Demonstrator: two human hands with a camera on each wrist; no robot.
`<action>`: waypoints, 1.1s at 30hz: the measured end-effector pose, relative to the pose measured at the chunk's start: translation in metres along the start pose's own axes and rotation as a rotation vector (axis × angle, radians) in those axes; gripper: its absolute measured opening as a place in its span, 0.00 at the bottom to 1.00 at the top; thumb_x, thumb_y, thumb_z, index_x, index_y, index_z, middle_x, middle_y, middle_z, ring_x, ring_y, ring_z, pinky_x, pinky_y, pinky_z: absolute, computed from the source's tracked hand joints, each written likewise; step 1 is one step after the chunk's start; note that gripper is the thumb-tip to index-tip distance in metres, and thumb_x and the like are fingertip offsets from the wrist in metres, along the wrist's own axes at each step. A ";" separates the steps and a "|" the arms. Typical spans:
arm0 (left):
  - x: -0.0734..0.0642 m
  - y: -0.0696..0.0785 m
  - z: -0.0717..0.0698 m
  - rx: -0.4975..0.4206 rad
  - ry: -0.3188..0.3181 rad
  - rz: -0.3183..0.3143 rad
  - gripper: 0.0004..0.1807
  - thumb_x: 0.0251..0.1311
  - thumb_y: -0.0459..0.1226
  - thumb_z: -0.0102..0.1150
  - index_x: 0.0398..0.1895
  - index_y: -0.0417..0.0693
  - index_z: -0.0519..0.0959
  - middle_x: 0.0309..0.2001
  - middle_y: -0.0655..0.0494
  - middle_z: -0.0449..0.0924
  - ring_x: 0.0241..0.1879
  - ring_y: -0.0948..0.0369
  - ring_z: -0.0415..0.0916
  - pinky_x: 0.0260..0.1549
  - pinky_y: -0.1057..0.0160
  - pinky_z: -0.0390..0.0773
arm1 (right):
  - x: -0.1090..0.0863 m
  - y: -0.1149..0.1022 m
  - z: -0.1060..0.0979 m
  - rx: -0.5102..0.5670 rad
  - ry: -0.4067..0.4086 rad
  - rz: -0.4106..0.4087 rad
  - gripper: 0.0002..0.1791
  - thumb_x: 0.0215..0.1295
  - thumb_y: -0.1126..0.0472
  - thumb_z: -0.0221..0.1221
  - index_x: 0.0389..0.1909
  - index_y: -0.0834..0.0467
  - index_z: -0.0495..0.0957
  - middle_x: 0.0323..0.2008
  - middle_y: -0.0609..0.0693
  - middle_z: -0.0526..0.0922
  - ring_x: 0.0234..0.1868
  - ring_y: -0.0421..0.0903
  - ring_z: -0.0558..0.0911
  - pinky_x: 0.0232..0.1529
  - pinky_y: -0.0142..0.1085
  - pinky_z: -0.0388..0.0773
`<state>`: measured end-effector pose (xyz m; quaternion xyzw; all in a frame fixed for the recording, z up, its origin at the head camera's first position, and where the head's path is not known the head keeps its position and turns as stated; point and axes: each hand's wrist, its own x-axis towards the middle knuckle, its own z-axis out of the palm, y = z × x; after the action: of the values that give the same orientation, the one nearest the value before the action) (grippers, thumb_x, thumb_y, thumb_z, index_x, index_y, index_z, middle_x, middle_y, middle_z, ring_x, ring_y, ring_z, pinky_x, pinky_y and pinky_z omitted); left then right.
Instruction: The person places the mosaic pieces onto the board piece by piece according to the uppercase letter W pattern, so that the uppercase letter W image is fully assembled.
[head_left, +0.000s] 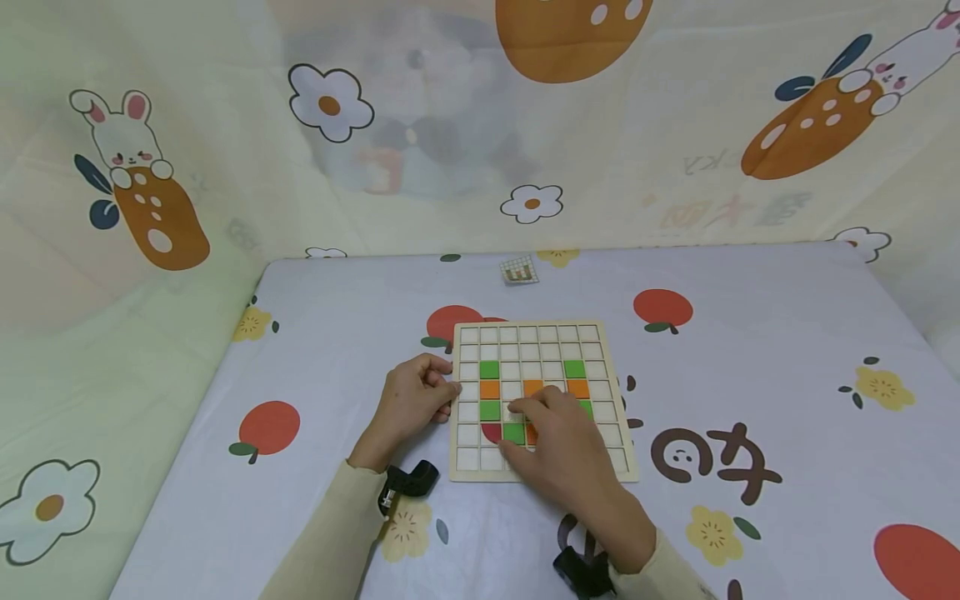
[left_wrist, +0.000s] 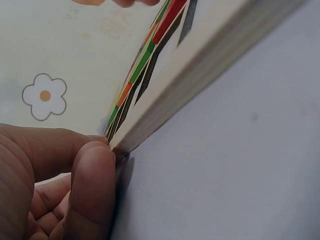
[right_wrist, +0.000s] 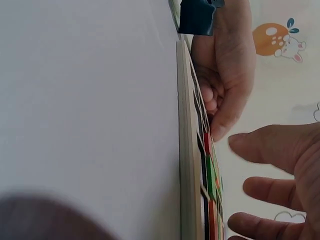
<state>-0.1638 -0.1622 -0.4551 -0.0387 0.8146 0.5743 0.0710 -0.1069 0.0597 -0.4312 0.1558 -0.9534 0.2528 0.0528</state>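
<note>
A square wooden grid board [head_left: 543, 477] lies on the table, with green, orange and dark red tiles in some of its cells. At its left edge my left hand [head_left: 411, 400] pinches the frame between thumb and curled fingers; the left wrist view shows the thumb [left_wrist: 92, 185] against the wooden side. My right hand [head_left: 573, 458] hovers over the board's lower right part, fingers and thumb spread apart. Nothing shows between those fingers [right_wrist: 270, 192] in the right wrist view. Several tiles and cells are hidden beneath the right hand. A green tile [head_left: 513, 434] shows between its fingertips and thumb.
A small card with a grid pattern [head_left: 519, 271] lies behind the board near the table's back edge. A white cloth [head_left: 750, 333] printed with fruit and flowers covers the table. Printed curtains [head_left: 450, 225] hang behind and at the sides. Each wrist wears a black strap device [head_left: 412, 479].
</note>
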 end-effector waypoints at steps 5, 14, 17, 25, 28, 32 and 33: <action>0.000 0.000 0.000 0.007 0.002 -0.008 0.12 0.64 0.31 0.69 0.48 0.39 0.80 0.27 0.49 0.77 0.18 0.61 0.78 0.21 0.66 0.84 | -0.005 0.012 -0.003 0.036 -0.003 -0.007 0.34 0.54 0.48 0.77 0.61 0.57 0.83 0.61 0.60 0.80 0.63 0.61 0.78 0.63 0.58 0.78; 0.003 -0.001 0.001 0.000 0.003 -0.001 0.11 0.66 0.32 0.67 0.48 0.39 0.81 0.27 0.50 0.77 0.18 0.61 0.77 0.21 0.66 0.84 | -0.013 0.035 -0.013 0.018 -0.036 0.053 0.44 0.58 0.41 0.72 0.74 0.54 0.73 0.76 0.64 0.64 0.77 0.71 0.59 0.69 0.73 0.63; 0.004 -0.002 0.001 -0.002 0.005 -0.005 0.10 0.66 0.32 0.67 0.49 0.40 0.81 0.27 0.50 0.77 0.19 0.60 0.78 0.22 0.66 0.85 | -0.015 0.043 -0.017 0.008 -0.045 0.076 0.44 0.60 0.41 0.70 0.75 0.55 0.71 0.77 0.66 0.61 0.77 0.72 0.58 0.69 0.74 0.62; 0.005 -0.003 -0.001 0.003 0.014 -0.012 0.10 0.68 0.34 0.66 0.50 0.41 0.82 0.28 0.50 0.77 0.19 0.60 0.77 0.22 0.65 0.85 | -0.017 0.062 -0.030 -0.034 -0.072 0.135 0.45 0.65 0.42 0.66 0.78 0.57 0.65 0.79 0.69 0.55 0.77 0.75 0.55 0.68 0.77 0.58; 0.004 -0.003 -0.002 0.007 0.011 -0.011 0.10 0.68 0.34 0.66 0.49 0.41 0.81 0.28 0.50 0.77 0.18 0.60 0.77 0.21 0.65 0.85 | -0.020 0.069 -0.035 -0.050 -0.088 0.145 0.45 0.67 0.41 0.64 0.78 0.58 0.64 0.78 0.71 0.55 0.76 0.78 0.56 0.67 0.77 0.59; 0.001 -0.002 -0.004 0.015 0.012 -0.002 0.10 0.69 0.35 0.65 0.49 0.40 0.81 0.29 0.50 0.78 0.18 0.60 0.77 0.21 0.64 0.85 | -0.022 0.078 -0.040 -0.075 -0.116 0.153 0.47 0.68 0.39 0.62 0.79 0.60 0.61 0.78 0.73 0.54 0.75 0.80 0.56 0.67 0.78 0.59; 0.000 -0.001 -0.004 0.021 0.015 0.004 0.10 0.69 0.35 0.65 0.49 0.40 0.81 0.29 0.50 0.78 0.18 0.59 0.77 0.21 0.64 0.85 | -0.022 0.080 -0.041 -0.078 -0.120 0.155 0.47 0.68 0.38 0.62 0.79 0.60 0.61 0.78 0.73 0.54 0.74 0.80 0.56 0.66 0.78 0.59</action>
<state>-0.1640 -0.1666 -0.4550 -0.0409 0.8213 0.5655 0.0640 -0.1113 0.1520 -0.4368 0.0941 -0.9732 0.2089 -0.0180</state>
